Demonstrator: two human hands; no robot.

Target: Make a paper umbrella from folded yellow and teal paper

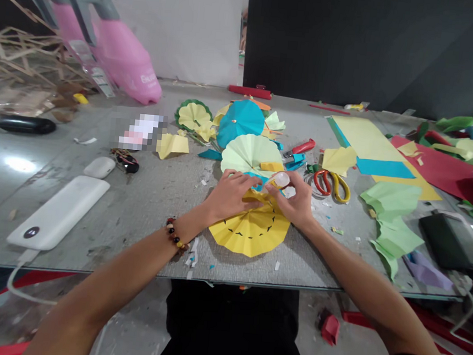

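Observation:
A yellow pleated paper fan (251, 237) with a dashed black line lies in front of me. My left hand (235, 195) rests over its upper left part, fingers stretched out and thumb apart. My right hand (296, 202) grips a small translucent, round-ended tube (280, 179), which looks like a glue stick, above the fan's upper right. A bit of blue paper (255, 178) shows by my left fingertips. Just beyond are a pale green pleated fan (247, 151) and a blue pleated disc (241, 121). What lies beneath my fingers is partly hidden.
Scissors (332, 186) and a red-handled tool (303, 147) lie right of the fans. Paper sheets (368, 139) and green scraps (397, 213) are farther right. On the left are a power bank (59, 212), an earbud case (99, 167) and pink spray bottles (125, 60).

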